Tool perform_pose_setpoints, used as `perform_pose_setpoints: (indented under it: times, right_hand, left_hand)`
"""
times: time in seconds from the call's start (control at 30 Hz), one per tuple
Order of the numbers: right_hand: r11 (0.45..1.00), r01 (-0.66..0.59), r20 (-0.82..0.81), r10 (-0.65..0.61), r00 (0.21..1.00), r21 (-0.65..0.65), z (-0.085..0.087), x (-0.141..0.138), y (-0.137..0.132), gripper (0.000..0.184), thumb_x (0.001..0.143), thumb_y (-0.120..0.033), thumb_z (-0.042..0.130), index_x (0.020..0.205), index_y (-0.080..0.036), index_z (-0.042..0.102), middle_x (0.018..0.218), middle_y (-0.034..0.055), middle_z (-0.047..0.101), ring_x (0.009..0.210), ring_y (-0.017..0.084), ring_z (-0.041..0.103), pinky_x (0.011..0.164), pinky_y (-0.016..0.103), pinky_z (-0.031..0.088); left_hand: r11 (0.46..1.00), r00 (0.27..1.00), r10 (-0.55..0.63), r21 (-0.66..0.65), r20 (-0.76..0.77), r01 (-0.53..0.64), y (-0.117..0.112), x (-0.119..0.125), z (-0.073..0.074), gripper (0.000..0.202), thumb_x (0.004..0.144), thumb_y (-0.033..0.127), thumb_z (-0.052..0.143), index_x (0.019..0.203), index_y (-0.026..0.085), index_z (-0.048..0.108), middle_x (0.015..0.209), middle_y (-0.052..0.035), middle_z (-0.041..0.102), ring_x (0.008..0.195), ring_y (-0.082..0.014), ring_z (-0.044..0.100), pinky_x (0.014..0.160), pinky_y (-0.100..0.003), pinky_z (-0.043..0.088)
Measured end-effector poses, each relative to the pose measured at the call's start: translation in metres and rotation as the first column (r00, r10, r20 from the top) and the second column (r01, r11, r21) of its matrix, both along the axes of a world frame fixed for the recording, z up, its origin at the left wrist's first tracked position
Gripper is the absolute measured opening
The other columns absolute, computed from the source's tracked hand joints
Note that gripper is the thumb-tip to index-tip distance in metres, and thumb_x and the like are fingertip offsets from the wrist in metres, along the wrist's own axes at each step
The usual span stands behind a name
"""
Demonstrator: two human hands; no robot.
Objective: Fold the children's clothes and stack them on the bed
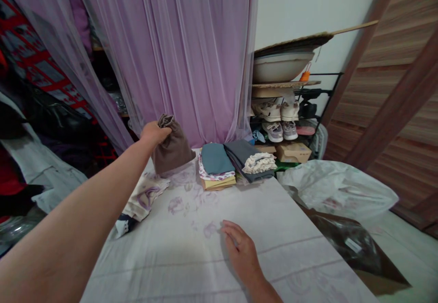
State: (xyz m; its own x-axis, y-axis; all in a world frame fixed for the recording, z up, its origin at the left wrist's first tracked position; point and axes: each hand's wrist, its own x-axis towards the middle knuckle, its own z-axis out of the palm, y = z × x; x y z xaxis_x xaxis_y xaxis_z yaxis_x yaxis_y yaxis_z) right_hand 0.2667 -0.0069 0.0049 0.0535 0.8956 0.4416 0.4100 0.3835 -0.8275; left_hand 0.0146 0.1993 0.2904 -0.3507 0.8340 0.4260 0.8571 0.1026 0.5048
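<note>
My left hand [154, 133] reaches far forward and grips the gathered neck of a brown drawstring cloth bag [173, 151], which stands upright and bulging on a pale floral bedsheet [191, 257]. My right hand [240, 250] rests open on the sheet, fingers spread slightly and holding nothing. To the right of the bag lie a folded stack of clothes [215, 168], a folded grey garment [239, 153] and a ruffled cream cloth [259, 163]. Beneath my left forearm lies a folded cream printed garment [145, 198].
A lilac sheer curtain [185, 56] hangs behind the bed. At the back right, a metal rack [308, 95] holds sneakers and a white basin, with a cardboard box [294, 152] below. Large plastic bags [335, 189] lie beyond the bed's right edge. Hanging clothes fill the left.
</note>
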Motion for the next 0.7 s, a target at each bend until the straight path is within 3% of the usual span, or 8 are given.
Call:
perform_pose_setpoints:
  times: [0.13,0.2,0.23,0.3,0.47,0.53,0.6,0.7]
  right_hand:
    - [1.000,0.012,-0.012,-0.012,1.000,-0.012,0.003,-0.004,0.002,0.028,0.082,-0.020,0.047,0.084,-0.022,0.075,0.100,0.0089,0.075,0.095,0.021,0.070,0.087,0.034,0.056]
    - [1.000,0.015,-0.012,-0.015,1.000,-0.020,0.004,-0.006,0.002,0.029,0.082,-0.019,0.046,0.085,-0.021,0.075,0.100,0.0086,0.075,0.095,0.021,0.070,0.088,0.034,0.055]
    - [1.000,0.015,-0.009,-0.015,1.000,-0.024,0.005,-0.006,0.002,0.029,0.082,-0.018,0.046,0.085,-0.021,0.075,0.100,0.0085,0.075,0.096,0.021,0.070,0.089,0.034,0.055]
    - [1.000,0.013,-0.001,-0.013,1.000,-0.026,0.005,-0.006,0.002,0.029,0.081,-0.017,0.046,0.086,-0.021,0.075,0.101,0.0083,0.075,0.096,0.020,0.070,0.090,0.034,0.054]
    - [1.000,0.007,-0.007,-0.007,1.000,0.004,0.004,-0.005,0.001,0.029,0.079,-0.014,0.047,0.088,-0.021,0.074,0.100,0.0083,0.074,0.096,0.020,0.069,0.090,0.034,0.054]
    - [1.000,0.007,-0.003,-0.007,1.000,-0.003,0.004,-0.005,0.002,0.031,0.078,-0.013,0.047,0.088,-0.021,0.074,0.100,0.0083,0.074,0.096,0.020,0.069,0.089,0.034,0.054]
    - [1.000,0.003,0.006,-0.003,1.000,-0.019,0.004,-0.006,0.002,0.031,0.078,-0.013,0.046,0.088,-0.021,0.074,0.100,0.0079,0.074,0.096,0.020,0.069,0.089,0.034,0.054]
    - [1.000,0.009,0.027,-0.008,1.000,-0.027,0.005,-0.007,0.003,0.032,0.078,-0.012,0.045,0.089,-0.021,0.074,0.099,0.0073,0.074,0.095,0.020,0.069,0.089,0.034,0.054]
  left_hand:
    - [0.998,0.998,0.024,0.051,-0.052,-0.021,0.014,0.044,0.035,0.039,0.073,0.033,0.062,0.108,0.015,0.068,0.099,-0.0133,0.071,0.099,-0.0323,0.067,0.085,-0.041,0.052]
    - [0.989,0.997,-0.042,0.138,-0.071,0.052,0.018,0.070,0.033,0.041,0.075,0.032,0.062,0.113,0.017,0.065,0.104,-0.0116,0.071,0.102,-0.0309,0.065,0.087,-0.040,0.051]
    - [0.979,0.992,-0.090,0.177,-0.086,0.105,0.018,0.084,0.023,0.040,0.075,0.030,0.061,0.113,0.018,0.065,0.106,-0.0106,0.070,0.103,-0.0297,0.065,0.088,-0.038,0.050]
    - [0.953,0.971,-0.205,0.203,-0.124,0.227,0.014,0.110,-0.013,0.038,0.076,0.027,0.059,0.113,0.019,0.064,0.110,-0.0094,0.068,0.106,-0.0271,0.063,0.089,-0.035,0.049]
    - [0.900,0.893,-0.423,0.042,-0.152,0.433,-0.014,0.150,-0.148,0.038,0.073,0.017,0.056,0.111,0.018,0.060,0.119,-0.0120,0.064,0.116,-0.0274,0.055,0.101,-0.043,0.043]
    - [0.891,0.882,-0.443,0.028,-0.162,0.453,-0.021,0.151,-0.184,0.048,0.069,0.013,0.056,0.117,0.017,0.058,0.130,-0.0146,0.057,0.125,-0.0301,0.048,0.106,-0.047,0.039]
    - [0.867,0.855,-0.482,0.040,-0.190,0.497,-0.021,0.146,-0.196,0.051,0.069,0.012,0.056,0.120,0.017,0.057,0.134,-0.0140,0.054,0.128,-0.0306,0.045,0.109,-0.048,0.036]
    - [0.847,0.840,-0.501,0.079,-0.209,0.525,-0.012,0.136,-0.181,0.047,0.072,0.015,0.054,0.119,0.019,0.058,0.133,-0.0118,0.056,0.126,-0.0292,0.047,0.111,-0.046,0.035]
